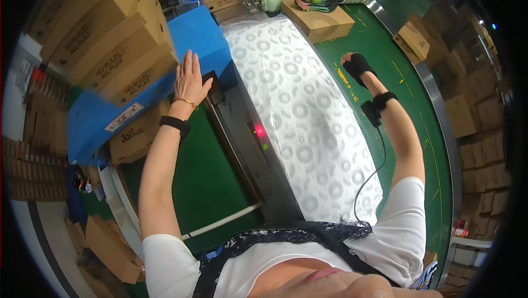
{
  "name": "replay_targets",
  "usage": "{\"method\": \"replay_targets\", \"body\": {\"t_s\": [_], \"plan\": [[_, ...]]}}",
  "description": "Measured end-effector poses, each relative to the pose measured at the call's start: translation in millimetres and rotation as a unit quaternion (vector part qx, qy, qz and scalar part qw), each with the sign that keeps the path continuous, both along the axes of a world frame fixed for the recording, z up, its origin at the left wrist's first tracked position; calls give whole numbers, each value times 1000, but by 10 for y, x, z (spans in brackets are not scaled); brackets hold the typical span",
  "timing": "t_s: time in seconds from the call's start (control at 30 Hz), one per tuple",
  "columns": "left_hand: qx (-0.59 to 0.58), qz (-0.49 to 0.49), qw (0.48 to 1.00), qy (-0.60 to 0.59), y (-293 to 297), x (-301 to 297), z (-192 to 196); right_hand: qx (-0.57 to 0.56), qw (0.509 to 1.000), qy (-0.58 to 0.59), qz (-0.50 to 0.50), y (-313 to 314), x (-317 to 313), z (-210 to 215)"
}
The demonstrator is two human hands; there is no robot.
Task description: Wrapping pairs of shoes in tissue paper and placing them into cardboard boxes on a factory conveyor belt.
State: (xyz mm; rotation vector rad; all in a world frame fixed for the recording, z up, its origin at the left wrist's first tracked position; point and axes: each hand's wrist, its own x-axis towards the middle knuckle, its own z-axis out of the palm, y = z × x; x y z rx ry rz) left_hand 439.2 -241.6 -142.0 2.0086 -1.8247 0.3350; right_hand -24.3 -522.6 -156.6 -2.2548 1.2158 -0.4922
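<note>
At your left, a tall stack of brown cartons (118, 50) rests on a blue stand (204, 36), and your left hand (191, 82) is just beside its right edge, fingers extended and close together, thumb spread, pinching nothing; whether the fingertips touch the blue surface you cannot tell from here. A flat palm like that would probably steady a carton better than fingertips, which could tip the pile. To the right of that hand, the dark machine frame (269, 171) shows a red light and a green one. Next comes the white patterned paper (300, 127), spread between your arms; it looks thin, so take it by an edge to avoid creasing. Just past its right edge, over the green surface (404, 39), your right hand (355, 66) looks curled, but you cannot tell whether it pinches anything. Keep the wrist cable (366, 185), which hangs by the paper's edge, from snagging.
</note>
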Motion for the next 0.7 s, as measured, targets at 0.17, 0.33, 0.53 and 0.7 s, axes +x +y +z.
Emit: {"method": "replay_targets", "body": {"t_s": [0.17, 0.33, 0.53, 0.7], "plan": [[147, 120, 981, -41, -161, 667, -190, -94, 984, 127, -87, -40, 1748, -158], [93, 98, 988, -74, -354, 590, -410, -133, 976, 110, -132, -755, 1944, -609], [93, 97, 987, -83, -247, 594, -295, -83, 955, 282, -48, -1153, 2246, -601], [85, 84, 990, -77, -302, 524, -329, -229, 922, 312, 6, -1153, 2019, -724]]}}
